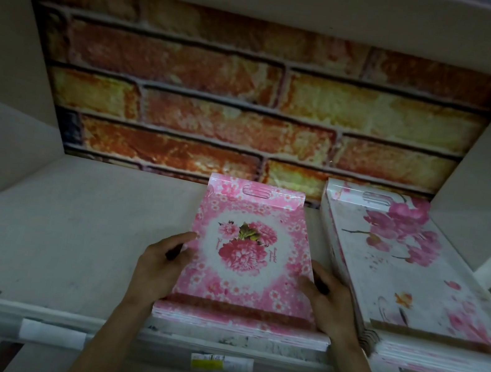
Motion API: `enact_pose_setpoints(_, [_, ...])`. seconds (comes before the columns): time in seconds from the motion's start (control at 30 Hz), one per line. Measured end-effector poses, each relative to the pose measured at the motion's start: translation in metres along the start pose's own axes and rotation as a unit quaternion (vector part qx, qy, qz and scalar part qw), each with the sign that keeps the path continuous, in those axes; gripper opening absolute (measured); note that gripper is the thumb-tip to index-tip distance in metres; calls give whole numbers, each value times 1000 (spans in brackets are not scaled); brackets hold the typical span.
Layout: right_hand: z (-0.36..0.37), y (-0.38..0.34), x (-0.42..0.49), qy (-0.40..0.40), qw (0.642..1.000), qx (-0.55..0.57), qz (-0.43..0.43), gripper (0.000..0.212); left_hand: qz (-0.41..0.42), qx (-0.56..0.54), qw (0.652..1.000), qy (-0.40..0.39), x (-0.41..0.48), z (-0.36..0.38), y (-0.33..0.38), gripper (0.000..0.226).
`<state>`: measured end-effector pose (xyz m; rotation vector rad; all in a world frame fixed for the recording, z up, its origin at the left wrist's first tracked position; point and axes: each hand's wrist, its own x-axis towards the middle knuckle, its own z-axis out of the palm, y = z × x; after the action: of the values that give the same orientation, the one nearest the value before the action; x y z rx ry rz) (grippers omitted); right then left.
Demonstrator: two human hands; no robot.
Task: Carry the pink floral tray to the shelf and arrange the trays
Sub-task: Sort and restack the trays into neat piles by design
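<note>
You are clasping the glossy, rectangular pink floral tray [245, 251] by its two long sides. Your left hand [158, 265] is curling its fingers round the left rim and your right hand [328, 305] is wrapping the right rim likewise, so both are closed on it rather than lying flat. Your forearms are reaching in over the front edge, roughly parallel, palms facing each other. The tray is lying flat, its handle slot toward the back, on what looks like a low pile of matching pink trays near the front edge of the pale wood-grain shelf board [64, 236], right of its middle. Just beside it, toward the right end, a stack of white orchid-printed trays [401, 279] is sitting a narrow gap apart, with a brick-print back panel [252, 105] behind. The carrying looks done and you are squaring up. The next move calls for nudging the pile parallel with the white stack and the front edge, then letting go.
</note>
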<state>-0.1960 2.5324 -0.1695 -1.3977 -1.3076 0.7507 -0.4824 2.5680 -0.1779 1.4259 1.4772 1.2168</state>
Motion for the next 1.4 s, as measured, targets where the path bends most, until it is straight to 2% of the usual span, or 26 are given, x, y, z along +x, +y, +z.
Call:
enact_pose_setpoints(0.4, [-3,-15,-8,-9,999,2,41,25,-3,7,1000,7,-5,0,11,38])
enact_pose_setpoints(0.57, [-9,-26,-20,-24,997,-77,13,27,0,20,1000,6,-3,0,10,37])
enact_pose_setpoints(0.67, [-8,-32,-24,-12,989,-144,-16,10,3,32,999,0,-2,0,9,36])
enact_pose_setpoints(0.73, [-6,-32,-28,-3,974,-223,-38,24,-2,37,999,2,-2,0,9,36])
enact_pose_setpoints(0.8, [-2,-30,-33,-10,943,-323,-75,35,-2,44,999,0,-2,-1,9,36])
enact_pose_setpoints(0.93, [8,-42,-50,-71,904,-402,-130,33,-4,54,998,-11,-3,-2,9,37])
enact_pose_setpoints(1.0, [13,-51,-60,-94,890,-414,-165,27,-4,61,998,-14,-3,-2,10,37])
enact_pose_setpoints(1.1, [23,-58,-73,-116,879,-413,-208,38,0,77,997,-15,-4,-2,13,36])
enact_pose_setpoints(1.17, [28,-56,-80,-125,868,-416,-238,36,0,80,997,-14,-4,-1,14,34])
enact_pose_setpoints(1.3, [34,-47,-85,-80,861,-414,-283,21,-19,93,996,-2,-3,-1,14,36])
enact_pose_setpoints(1.4, [38,-45,-87,-54,857,-417,-299,21,-21,97,995,-3,-4,-1,17,36])
